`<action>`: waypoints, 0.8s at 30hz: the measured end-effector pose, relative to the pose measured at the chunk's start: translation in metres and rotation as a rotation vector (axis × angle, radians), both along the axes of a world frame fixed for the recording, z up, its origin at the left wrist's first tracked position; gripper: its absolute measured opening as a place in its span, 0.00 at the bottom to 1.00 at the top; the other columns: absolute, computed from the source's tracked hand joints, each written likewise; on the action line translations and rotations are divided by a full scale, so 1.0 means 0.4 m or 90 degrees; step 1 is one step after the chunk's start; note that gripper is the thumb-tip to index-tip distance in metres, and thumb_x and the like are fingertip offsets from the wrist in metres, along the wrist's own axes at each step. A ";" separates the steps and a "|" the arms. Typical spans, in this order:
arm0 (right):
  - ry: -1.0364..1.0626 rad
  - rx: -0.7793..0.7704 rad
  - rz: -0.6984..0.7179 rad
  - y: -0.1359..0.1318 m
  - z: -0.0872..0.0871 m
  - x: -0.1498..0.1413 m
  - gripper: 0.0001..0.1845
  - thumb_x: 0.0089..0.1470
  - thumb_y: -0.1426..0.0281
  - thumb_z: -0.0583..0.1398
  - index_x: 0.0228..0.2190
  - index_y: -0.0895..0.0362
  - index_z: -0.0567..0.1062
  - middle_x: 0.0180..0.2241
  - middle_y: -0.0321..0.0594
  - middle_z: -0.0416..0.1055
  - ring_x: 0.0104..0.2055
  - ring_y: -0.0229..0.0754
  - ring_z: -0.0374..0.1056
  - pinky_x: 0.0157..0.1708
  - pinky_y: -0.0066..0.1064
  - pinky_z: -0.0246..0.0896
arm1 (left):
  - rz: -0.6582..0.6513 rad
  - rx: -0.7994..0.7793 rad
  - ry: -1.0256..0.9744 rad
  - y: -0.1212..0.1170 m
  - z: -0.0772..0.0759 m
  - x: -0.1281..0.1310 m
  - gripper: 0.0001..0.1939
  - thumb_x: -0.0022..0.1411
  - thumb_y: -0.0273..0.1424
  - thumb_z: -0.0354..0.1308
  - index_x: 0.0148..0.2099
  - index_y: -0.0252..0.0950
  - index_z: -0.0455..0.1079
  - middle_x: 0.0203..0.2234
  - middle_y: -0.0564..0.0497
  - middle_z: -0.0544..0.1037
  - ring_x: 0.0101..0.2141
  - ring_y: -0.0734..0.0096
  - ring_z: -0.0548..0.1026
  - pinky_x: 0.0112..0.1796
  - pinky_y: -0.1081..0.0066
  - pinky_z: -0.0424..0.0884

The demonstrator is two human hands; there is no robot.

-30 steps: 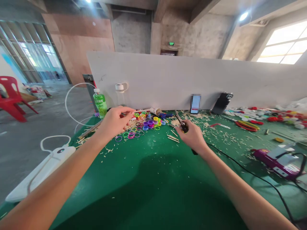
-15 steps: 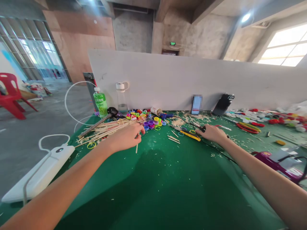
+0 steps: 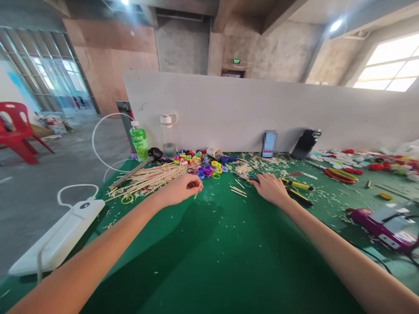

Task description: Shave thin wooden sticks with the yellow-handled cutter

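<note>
My left hand (image 3: 181, 191) is closed, its fingertips pinching a short thin wooden stick (image 3: 195, 196) that pokes out below them over the green table. To its left lies a pile of thin wooden sticks (image 3: 153, 176). Palm down, my right hand (image 3: 271, 190) has its fingers curled over pliers (image 3: 242, 175) whose metal jaws show to its left; the grip is partly hidden. Spread yellow-and-black handles (image 3: 299, 185) stick out to the right of that hand; whether they belong to the same pliers I cannot tell. Several cut sticks (image 3: 238, 192) lie between my hands.
Colourful rings (image 3: 207, 170) and a blue glue gun (image 3: 227, 159) lie behind my hands. A green bottle (image 3: 139, 141), a clear bottle (image 3: 168, 137) and a phone (image 3: 269, 144) stand near the white panel (image 3: 212, 109). A power strip (image 3: 59, 237) sits left, a purple device (image 3: 381, 226) right.
My right hand has moved left onto the pliers, uncovering yellow-and-black handles at its right. My left hand has shifted slightly right, with the stick still in its fingers.
</note>
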State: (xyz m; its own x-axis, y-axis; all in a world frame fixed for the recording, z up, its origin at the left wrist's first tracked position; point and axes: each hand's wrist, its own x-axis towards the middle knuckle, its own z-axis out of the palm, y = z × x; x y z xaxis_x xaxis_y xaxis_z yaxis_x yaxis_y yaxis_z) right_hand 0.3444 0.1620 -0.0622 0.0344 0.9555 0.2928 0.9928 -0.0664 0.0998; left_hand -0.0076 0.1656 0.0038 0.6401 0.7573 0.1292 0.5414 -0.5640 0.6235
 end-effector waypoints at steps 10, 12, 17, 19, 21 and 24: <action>0.072 0.058 -0.023 -0.022 0.056 -0.032 0.16 0.59 0.65 0.52 0.46 0.60 0.66 0.45 0.51 0.65 0.40 0.49 0.68 0.35 0.35 0.60 | 0.117 0.035 -0.168 0.045 -0.057 -0.005 0.12 0.61 0.35 0.52 0.47 0.39 0.60 0.35 0.50 0.78 0.35 0.65 0.77 0.34 0.68 0.71; 0.084 0.089 0.009 -0.061 0.087 -0.067 0.18 0.59 0.65 0.52 0.49 0.56 0.63 0.47 0.47 0.63 0.40 0.46 0.67 0.36 0.34 0.60 | 0.136 0.042 -0.186 0.047 -0.063 -0.006 0.13 0.61 0.34 0.52 0.47 0.40 0.57 0.35 0.49 0.78 0.36 0.65 0.78 0.34 0.68 0.71; 0.088 0.041 0.292 -0.166 0.138 -0.157 0.21 0.53 0.72 0.53 0.50 0.53 0.66 0.43 0.42 0.64 0.31 0.38 0.66 0.33 0.31 0.59 | 0.110 0.015 -0.180 0.036 -0.055 -0.007 0.10 0.61 0.34 0.51 0.44 0.39 0.57 0.32 0.49 0.78 0.34 0.64 0.78 0.34 0.66 0.72; 0.065 -0.014 0.344 -0.194 0.133 -0.193 0.20 0.51 0.75 0.52 0.47 0.54 0.67 0.44 0.42 0.64 0.30 0.36 0.65 0.30 0.30 0.58 | 0.099 0.016 -0.167 0.029 -0.050 -0.006 0.10 0.61 0.34 0.52 0.44 0.39 0.58 0.31 0.50 0.77 0.34 0.64 0.78 0.36 0.65 0.72; 0.027 -0.046 0.368 -0.211 0.114 -0.231 0.18 0.50 0.77 0.52 0.44 0.55 0.68 0.43 0.42 0.65 0.33 0.39 0.66 0.28 0.29 0.54 | 0.090 0.012 -0.167 0.021 -0.048 -0.002 0.09 0.61 0.34 0.52 0.43 0.39 0.59 0.31 0.50 0.77 0.34 0.65 0.78 0.37 0.64 0.72; -0.026 -0.048 0.375 -0.221 0.077 -0.283 0.13 0.53 0.74 0.53 0.42 0.54 0.68 0.38 0.40 0.67 0.34 0.41 0.66 0.23 0.30 0.47 | 0.064 0.013 -0.191 0.010 -0.052 0.009 0.05 0.63 0.34 0.49 0.40 0.39 0.59 0.32 0.50 0.77 0.35 0.67 0.77 0.39 0.66 0.72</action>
State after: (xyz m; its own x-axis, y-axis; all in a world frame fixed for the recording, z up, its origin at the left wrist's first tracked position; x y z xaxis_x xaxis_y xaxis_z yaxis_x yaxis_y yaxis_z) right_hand 0.2313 0.0737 -0.0315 -0.5180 0.8283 0.2135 0.8553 0.5034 0.1224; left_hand -0.0038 0.1695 -0.0169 0.4931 0.8104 0.3163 0.3892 -0.5307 0.7529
